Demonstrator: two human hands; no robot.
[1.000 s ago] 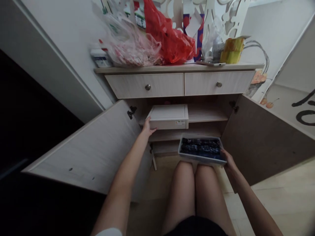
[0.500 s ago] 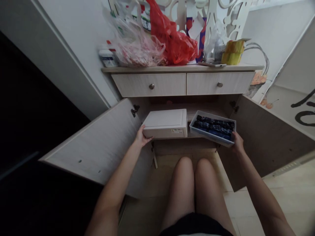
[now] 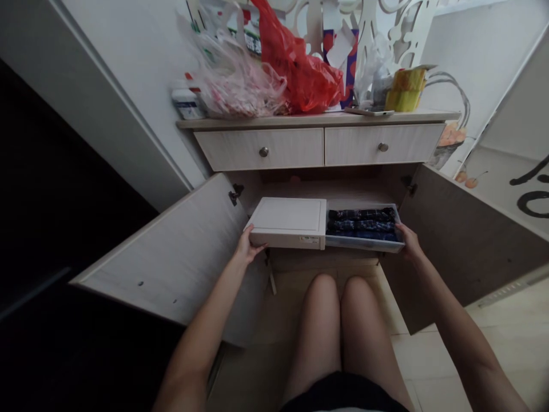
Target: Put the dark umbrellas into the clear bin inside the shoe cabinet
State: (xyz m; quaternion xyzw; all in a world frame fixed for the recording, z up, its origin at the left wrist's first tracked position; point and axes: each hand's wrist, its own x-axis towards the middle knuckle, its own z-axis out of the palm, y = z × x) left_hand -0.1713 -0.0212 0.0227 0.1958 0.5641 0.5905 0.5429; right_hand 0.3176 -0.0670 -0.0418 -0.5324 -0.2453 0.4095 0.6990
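Note:
My left hand point(image 3: 247, 246) grips the left front corner of a white lidded box point(image 3: 289, 216), thumb at its side and fingers under its edge. My right hand point(image 3: 409, 240) holds the right end of a clear plastic bin point(image 3: 364, 243). Rolled dark plaid and navy cloths point(image 3: 362, 225) lie in the bin. Box and bin sit side by side, their near ends touching, at the front of the open cabinet's shelf. The undersides of both are hidden.
Two cabinet doors stand open, one on the left point(image 3: 180, 257) and one on the right point(image 3: 463, 246). Above are two closed drawers point(image 3: 300, 150). The cabinet top holds a red bag point(image 3: 300, 74), a pinkish plastic bag point(image 3: 240, 86), a white bottle point(image 3: 187, 103) and yellow tape point(image 3: 405, 91).
The clear bin has turned from a slant to nearly straight and moved left against the white box. The white box has come slightly lower and nearer. Both hands keep their grip.

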